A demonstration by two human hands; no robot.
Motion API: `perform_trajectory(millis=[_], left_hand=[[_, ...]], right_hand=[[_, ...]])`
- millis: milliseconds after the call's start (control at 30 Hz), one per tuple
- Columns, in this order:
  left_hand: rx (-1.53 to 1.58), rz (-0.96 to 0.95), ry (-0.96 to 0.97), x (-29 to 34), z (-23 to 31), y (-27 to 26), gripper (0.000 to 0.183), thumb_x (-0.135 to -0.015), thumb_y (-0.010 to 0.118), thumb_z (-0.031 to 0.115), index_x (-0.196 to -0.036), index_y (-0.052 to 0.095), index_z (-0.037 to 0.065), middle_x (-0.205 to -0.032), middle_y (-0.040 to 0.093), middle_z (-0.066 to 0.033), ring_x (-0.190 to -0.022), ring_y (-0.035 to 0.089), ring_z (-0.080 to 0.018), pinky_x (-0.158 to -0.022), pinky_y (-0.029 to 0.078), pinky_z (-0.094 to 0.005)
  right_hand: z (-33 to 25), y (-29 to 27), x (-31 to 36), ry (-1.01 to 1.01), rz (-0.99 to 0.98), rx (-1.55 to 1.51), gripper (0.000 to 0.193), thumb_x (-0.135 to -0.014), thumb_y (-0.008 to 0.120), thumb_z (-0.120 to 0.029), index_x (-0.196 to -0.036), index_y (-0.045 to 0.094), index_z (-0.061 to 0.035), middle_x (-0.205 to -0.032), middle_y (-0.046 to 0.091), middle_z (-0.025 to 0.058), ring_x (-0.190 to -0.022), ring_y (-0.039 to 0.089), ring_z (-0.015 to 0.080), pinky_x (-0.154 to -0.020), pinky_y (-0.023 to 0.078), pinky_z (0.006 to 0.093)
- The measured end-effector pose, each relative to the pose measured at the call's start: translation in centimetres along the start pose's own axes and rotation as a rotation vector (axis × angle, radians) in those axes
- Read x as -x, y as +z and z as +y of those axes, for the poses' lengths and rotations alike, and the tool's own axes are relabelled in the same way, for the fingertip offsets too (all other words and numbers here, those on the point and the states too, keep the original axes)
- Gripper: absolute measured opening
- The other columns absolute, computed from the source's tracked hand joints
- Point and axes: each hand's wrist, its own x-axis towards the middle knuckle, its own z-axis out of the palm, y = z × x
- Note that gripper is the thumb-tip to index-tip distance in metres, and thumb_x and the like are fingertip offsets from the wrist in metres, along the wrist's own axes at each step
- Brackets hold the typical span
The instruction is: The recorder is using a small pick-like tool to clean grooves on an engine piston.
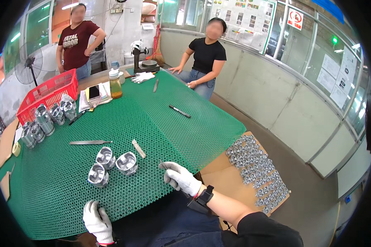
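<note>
White work gloves cover both my hands. At the mat's near edge, my left hand rests with its fingers loosely bent and thumb apart, holding nothing I can see. My right hand is closed on a thin dark tool at the table's right front edge; most of it is hidden in the glove. Between and beyond my hands, three silvery metal pistons stand together on the green mat: a front one, a rear one and a right one. Behind them lie a flat file and a small pale stick.
More pistons stand at the far left beside a red crate. A black marker lies across the mat. Rows of pistons cover cardboard at right. One person sits at the table; another stands behind.
</note>
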Motion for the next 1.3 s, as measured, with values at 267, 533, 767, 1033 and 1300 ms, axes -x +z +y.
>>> perform_trajectory(millis=[267,533,767,1033,1300], left_hand=[[-0.002,-0.009,-0.011,-0.3,-0.1,0.4,0.028,-0.080,0.059,0.000,-0.108,0.061,-0.001,-0.110,0.063,-0.0187,-0.103,0.061,-0.0374,-0.091,0.048,-0.0438],[-0.058,0.031,0.044,-0.5,0.5,0.3,0.028,-0.081,0.059,0.003,-0.109,0.061,-0.001,-0.110,0.064,-0.0184,-0.100,0.061,-0.0367,-0.088,0.049,-0.0429],[-0.044,-0.001,-0.048,-0.1,0.5,-0.1,0.029,-0.076,0.063,0.001,-0.105,0.063,0.000,-0.109,0.064,-0.0170,-0.103,0.061,-0.0374,-0.091,0.049,-0.0435],[-0.049,0.030,0.014,-1.8,0.6,0.6,0.030,-0.075,0.067,0.000,-0.105,0.064,0.003,-0.106,0.066,-0.0161,-0.100,0.063,-0.0366,-0.088,0.051,-0.0427],[-0.036,-0.033,-0.011,-1.5,0.9,-0.6,0.028,-0.074,0.066,0.002,-0.101,0.065,0.002,-0.102,0.066,-0.0154,-0.098,0.064,-0.0357,-0.085,0.052,-0.0415]], right_hand=[[0.5,-0.5,-0.5,-0.062,-0.056,-0.063,0.052,-0.093,0.051,-0.027,-0.138,0.046,-0.0025,-0.082,0.057,-0.0005,-0.057,0.044,0.0030,-0.047,0.038,0.0178],[0.1,-0.7,-0.1,-0.030,-0.064,-0.029,0.049,-0.093,0.050,-0.026,-0.137,0.047,-0.0052,-0.082,0.056,-0.0003,-0.057,0.045,0.0038,-0.047,0.038,0.0185],[0.5,-0.2,-0.2,-0.014,-0.025,-0.060,0.051,-0.094,0.053,-0.029,-0.136,0.046,-0.0020,-0.082,0.058,0.0003,-0.055,0.045,0.0030,-0.045,0.036,0.0171],[0.5,-0.5,-0.8,-0.044,0.053,-0.083,0.046,-0.094,0.054,-0.024,-0.133,0.048,-0.0006,-0.078,0.059,0.0042,-0.050,0.043,0.0047,-0.041,0.035,0.0181],[2.6,-0.8,-0.6,-0.085,-0.002,-0.208,0.046,-0.093,0.056,-0.020,-0.132,0.046,0.0030,-0.075,0.058,0.0051,-0.046,0.041,0.0039,-0.036,0.031,0.0179]])
